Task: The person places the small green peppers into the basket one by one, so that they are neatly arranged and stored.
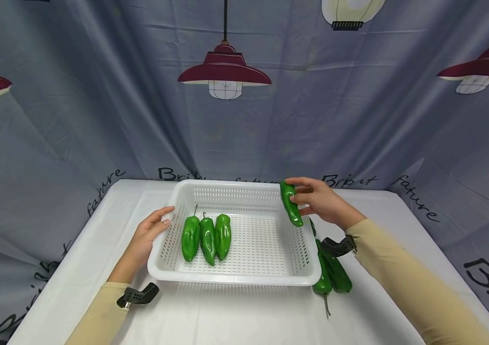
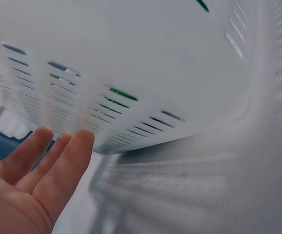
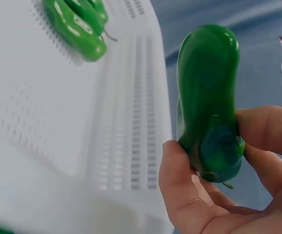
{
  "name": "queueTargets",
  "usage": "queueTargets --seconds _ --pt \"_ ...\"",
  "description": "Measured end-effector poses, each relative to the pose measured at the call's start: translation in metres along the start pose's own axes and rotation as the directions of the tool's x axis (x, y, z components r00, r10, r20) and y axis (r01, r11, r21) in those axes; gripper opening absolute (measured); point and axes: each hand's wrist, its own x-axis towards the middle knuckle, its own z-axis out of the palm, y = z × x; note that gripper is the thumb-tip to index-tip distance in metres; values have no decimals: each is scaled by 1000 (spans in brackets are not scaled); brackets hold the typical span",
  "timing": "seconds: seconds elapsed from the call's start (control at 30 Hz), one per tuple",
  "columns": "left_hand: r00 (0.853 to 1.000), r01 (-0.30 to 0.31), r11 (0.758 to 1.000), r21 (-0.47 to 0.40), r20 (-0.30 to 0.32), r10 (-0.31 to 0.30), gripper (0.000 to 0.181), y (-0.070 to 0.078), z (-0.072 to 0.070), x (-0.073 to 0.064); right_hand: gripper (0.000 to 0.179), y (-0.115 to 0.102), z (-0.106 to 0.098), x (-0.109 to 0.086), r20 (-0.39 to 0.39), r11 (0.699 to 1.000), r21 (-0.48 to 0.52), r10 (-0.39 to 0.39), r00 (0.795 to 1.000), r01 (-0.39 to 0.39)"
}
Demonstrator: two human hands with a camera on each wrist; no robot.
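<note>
A white perforated plastic basket [image 1: 266, 279] sits on the white table, with three green peppers [image 1: 207, 240] side by side in its left half. My right hand [image 1: 324, 202] holds another green pepper [image 1: 289, 203] over the basket's right rim, pinched between thumb and fingers. In the right wrist view this pepper [image 3: 206, 78] stands nearly upright in the fingertips, beside the basket's rim. My left hand [image 1: 144, 234] is at the basket's left side. Its fingers [image 2: 65, 175] look fairly straight in the left wrist view, tips right at the slotted outer wall [image 2: 145, 58].
More green peppers [image 1: 338, 274] lie on the table [image 1: 244, 316] just right of the basket, partly hidden by its wall and my right wrist. A grey-blue curtain [image 1: 244, 139] printed with red lamps and lettering hangs around the table's back and sides.
</note>
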Motion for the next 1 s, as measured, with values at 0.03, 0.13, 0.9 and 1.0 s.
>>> queueTargets --seconds 0.03,0.13,0.9,1.0 --pt "1000 0 1000 0 2 0 45 0 0 0 57 0 4 2 3 1000 1 3 1000 -3" --pt "1000 -1 1000 -5 2 1 44 -1 0 0 56 -2 15 7 19 1000 -2 3 1000 -3" --pt "1000 -27 999 -28 4 27 41 -1 0 0 49 -2 82 35 83 1000 20 15 996 -17" --pt "1000 -28 999 -28 3 28 41 -1 0 0 48 -2 87 37 91 1000 9 29 995 -30"
